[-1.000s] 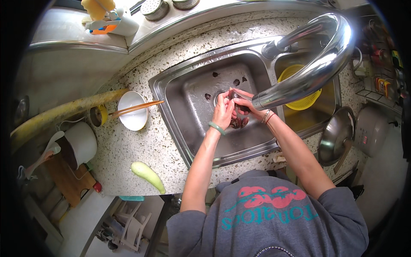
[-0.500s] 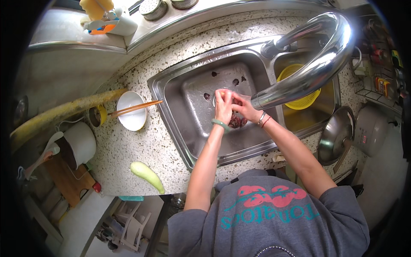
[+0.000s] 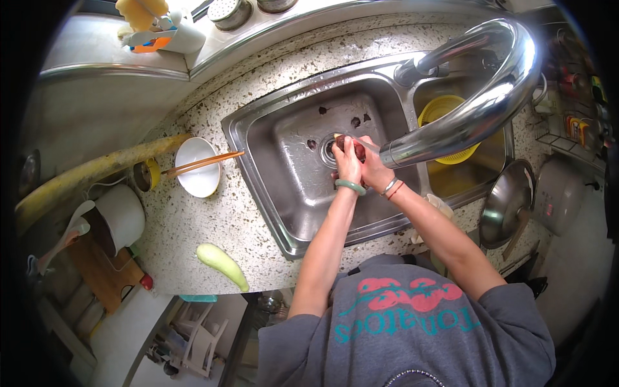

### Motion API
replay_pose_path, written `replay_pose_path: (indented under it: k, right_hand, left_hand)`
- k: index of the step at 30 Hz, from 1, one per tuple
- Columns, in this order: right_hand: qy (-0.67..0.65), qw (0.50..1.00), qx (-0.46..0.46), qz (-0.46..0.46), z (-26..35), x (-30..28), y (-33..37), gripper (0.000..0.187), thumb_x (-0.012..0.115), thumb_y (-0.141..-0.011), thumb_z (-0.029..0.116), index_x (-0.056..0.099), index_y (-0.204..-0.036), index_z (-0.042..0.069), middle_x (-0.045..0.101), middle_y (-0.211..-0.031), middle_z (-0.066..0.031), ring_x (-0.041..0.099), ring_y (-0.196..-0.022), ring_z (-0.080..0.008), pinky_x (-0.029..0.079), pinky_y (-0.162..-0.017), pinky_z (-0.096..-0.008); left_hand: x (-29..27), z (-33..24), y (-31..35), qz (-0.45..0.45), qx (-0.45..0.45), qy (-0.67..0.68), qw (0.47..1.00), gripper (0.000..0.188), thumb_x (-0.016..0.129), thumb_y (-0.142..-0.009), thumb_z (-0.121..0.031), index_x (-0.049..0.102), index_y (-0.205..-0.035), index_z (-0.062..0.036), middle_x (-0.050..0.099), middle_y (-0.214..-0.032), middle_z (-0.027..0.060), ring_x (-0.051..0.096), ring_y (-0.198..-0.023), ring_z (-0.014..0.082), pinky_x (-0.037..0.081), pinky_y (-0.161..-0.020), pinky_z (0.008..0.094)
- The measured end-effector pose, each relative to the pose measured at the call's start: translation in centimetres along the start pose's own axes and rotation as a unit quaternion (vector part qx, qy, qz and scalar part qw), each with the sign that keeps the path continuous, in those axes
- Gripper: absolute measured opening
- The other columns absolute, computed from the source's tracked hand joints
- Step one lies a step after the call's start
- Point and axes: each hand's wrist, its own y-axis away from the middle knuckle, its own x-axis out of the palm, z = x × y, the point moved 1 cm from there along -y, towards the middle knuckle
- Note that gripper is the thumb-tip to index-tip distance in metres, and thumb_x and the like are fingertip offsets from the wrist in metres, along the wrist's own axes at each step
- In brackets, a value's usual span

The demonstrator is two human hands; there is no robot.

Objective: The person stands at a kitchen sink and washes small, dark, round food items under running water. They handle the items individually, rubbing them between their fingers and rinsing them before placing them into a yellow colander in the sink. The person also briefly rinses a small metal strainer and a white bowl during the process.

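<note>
Both my hands are together over the metal sink [image 3: 293, 142], beneath the faucet's mouth. My left hand [image 3: 349, 164], with a green bangle at its wrist, has its fingers closed round a dark red, roundish vegetable [image 3: 340, 140] with a pale tip. My right hand [image 3: 375, 169] presses against it from the right, its fingers curled round more dark red pieces [image 3: 360, 152]. The fingers partly hide what both hands hold. Several dark peel scraps [image 3: 355, 122] lie on the sink floor around the drain [image 3: 327, 152].
A large chrome faucet [image 3: 464, 122] arches over the right side. A yellow strainer [image 3: 445, 108] sits in the second basin. Left of the sink stand a white bowl [image 3: 193, 184] with chopsticks [image 3: 213, 160] across it and a pale green gourd [image 3: 221, 263]. A wok [image 3: 506, 206] leans at right.
Both hands have shifted slightly to the right and closed together. A dark red vegetable now shows above the left fingers. The red pile seen below the hands is now mostly hidden.
</note>
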Motion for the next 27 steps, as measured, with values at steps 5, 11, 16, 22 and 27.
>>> replay_pose_path:
  k: [5, 11, 16, 22, 27]
  right_hand:
    - [-0.207, 0.963, 0.121, 0.126, 2.4, -2.4, -1.7, 0.034, 0.063, -0.081, 0.018, 0.053, -0.110, 0.003, 0.054, -0.075, 0.0013, 0.050, -0.062, -0.0050, 0.041, -0.057, -0.0198]
    - [-0.190, 0.960, 0.139, 0.150, 1.5, -1.2, -2.7, 0.040, 0.058, -0.084, 0.038, 0.052, -0.103, 0.004, 0.057, -0.078, -0.0032, 0.046, -0.057, -0.0045, 0.037, -0.051, -0.0193]
    - [-0.053, 0.996, 0.046, 0.051, -0.9, 0.3, -3.3, 0.041, 0.044, -0.089, 0.046, 0.053, -0.083, 0.006, 0.053, -0.063, -0.0044, 0.046, -0.047, -0.0094, 0.034, -0.041, -0.0234]
    - [-0.311, 0.875, 0.344, 0.137, 0.0, 0.5, -2.6, 0.043, 0.044, -0.090, 0.046, 0.054, -0.071, 0.010, 0.047, -0.050, -0.0001, 0.040, -0.036, -0.0103, 0.028, -0.034, -0.0244]
    - [-0.284, 0.903, 0.295, 0.129, -0.4, 1.6, -1.1, 0.041, 0.046, -0.089, 0.047, 0.061, -0.096, 0.009, 0.057, -0.081, 0.0020, 0.048, -0.071, -0.0046, 0.040, -0.063, -0.0205]
  left_hand:
    - [0.1, -3.9, -1.1, -0.051, -0.127, -0.014, 0.991, 0.048, 0.033, -0.093, -0.045, 0.053, -0.074, -0.0063, 0.052, -0.060, 0.0007, 0.050, -0.052, 0.0103, 0.040, -0.044, 0.0251]
    - [0.3, -5.7, 1.1, 0.050, 0.028, -0.235, 0.970, 0.040, 0.039, -0.093, -0.038, 0.058, -0.091, -0.0030, 0.060, -0.077, 0.0061, 0.057, -0.071, 0.0175, 0.045, -0.064, 0.0301]
    - [0.6, -5.7, 3.0, 0.028, 0.246, -0.432, 0.867, 0.029, 0.053, -0.083, -0.012, 0.050, -0.109, 0.0009, 0.062, -0.094, 0.0164, 0.061, -0.088, 0.0277, 0.047, -0.075, 0.0349]
    - [-1.4, -4.2, 0.8, 0.069, 0.022, -0.187, 0.980, 0.024, 0.040, -0.094, -0.032, 0.046, -0.095, -0.0094, 0.052, -0.062, 0.0014, 0.051, -0.045, 0.0075, 0.035, -0.035, 0.0185]
    - [-1.7, -4.3, -0.1, 0.009, 0.122, -0.397, 0.909, 0.040, 0.032, -0.095, -0.038, 0.054, -0.098, -0.0040, 0.060, -0.071, 0.0190, 0.061, -0.066, 0.0285, 0.047, -0.051, 0.0366]
